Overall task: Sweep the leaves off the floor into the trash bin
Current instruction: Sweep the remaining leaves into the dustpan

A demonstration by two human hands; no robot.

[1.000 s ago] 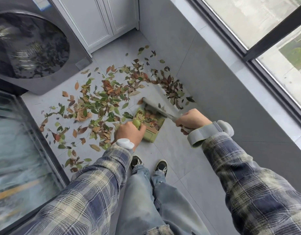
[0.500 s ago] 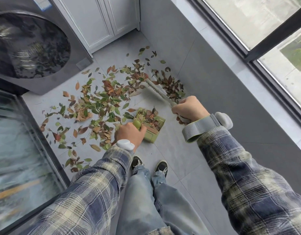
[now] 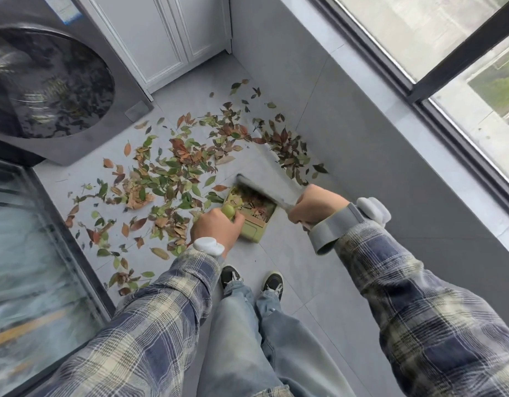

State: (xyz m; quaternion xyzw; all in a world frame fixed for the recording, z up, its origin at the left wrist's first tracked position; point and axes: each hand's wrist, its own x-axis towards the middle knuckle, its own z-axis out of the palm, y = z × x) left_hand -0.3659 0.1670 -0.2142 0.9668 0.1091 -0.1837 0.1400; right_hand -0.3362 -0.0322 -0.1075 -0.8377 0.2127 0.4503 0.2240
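Note:
Green, red and brown leaves (image 3: 167, 179) lie scattered over the grey tiled floor (image 3: 302, 270). My left hand (image 3: 216, 227) grips the handle of a small green dustpan (image 3: 254, 224) that rests on the floor and holds several leaves. My right hand (image 3: 313, 206) grips a grey hand brush (image 3: 264, 190), whose blurred head lies across the dustpan's far edge. A smaller patch of leaves (image 3: 287, 150) lies by the wall beyond the brush. No trash bin is in view.
A dark washing machine (image 3: 46, 90) stands at the left, a glass door frame (image 3: 61, 253) below it. White cabinet doors (image 3: 167, 35) close the far end. A grey wall (image 3: 390, 173) and window sill run along the right. My shoes (image 3: 250, 282) stand behind the dustpan.
The brush was swung out over the leaves by the wall, then came back down to the dustpan's mouth. My left hand and the dustpan have stayed in place.

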